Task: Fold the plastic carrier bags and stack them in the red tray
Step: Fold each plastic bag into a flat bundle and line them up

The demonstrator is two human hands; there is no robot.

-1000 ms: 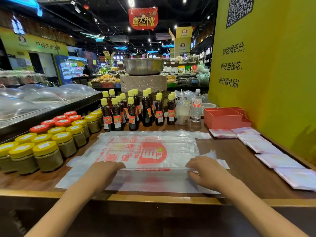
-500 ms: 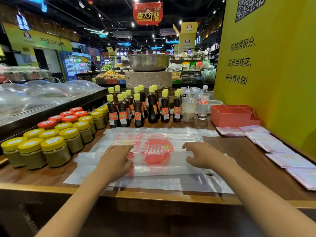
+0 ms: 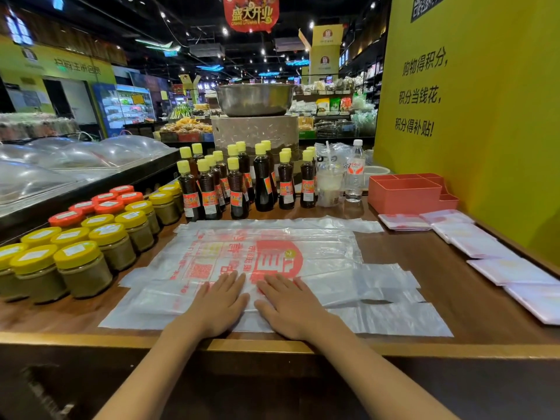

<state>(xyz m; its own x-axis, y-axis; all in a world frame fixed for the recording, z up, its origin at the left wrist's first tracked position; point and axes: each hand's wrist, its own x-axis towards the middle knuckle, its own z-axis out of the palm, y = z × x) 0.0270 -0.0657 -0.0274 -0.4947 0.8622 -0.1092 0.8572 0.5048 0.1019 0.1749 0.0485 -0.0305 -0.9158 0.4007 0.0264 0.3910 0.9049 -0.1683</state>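
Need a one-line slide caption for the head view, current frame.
Both hands, left hand and right hand, press flat on a plastic carrier bag on the wooden counter; red tray behind folded bags.

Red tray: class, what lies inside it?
The red tray shows several compartments; no folded bags are visible inside. Its front wall hides the compartment floors. Folded bags lie on the counter in front.

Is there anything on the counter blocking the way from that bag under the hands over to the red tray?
Nothing tall does. Between the bag and the red tray lies bare counter, with flat folded bags lying just in front of the tray.
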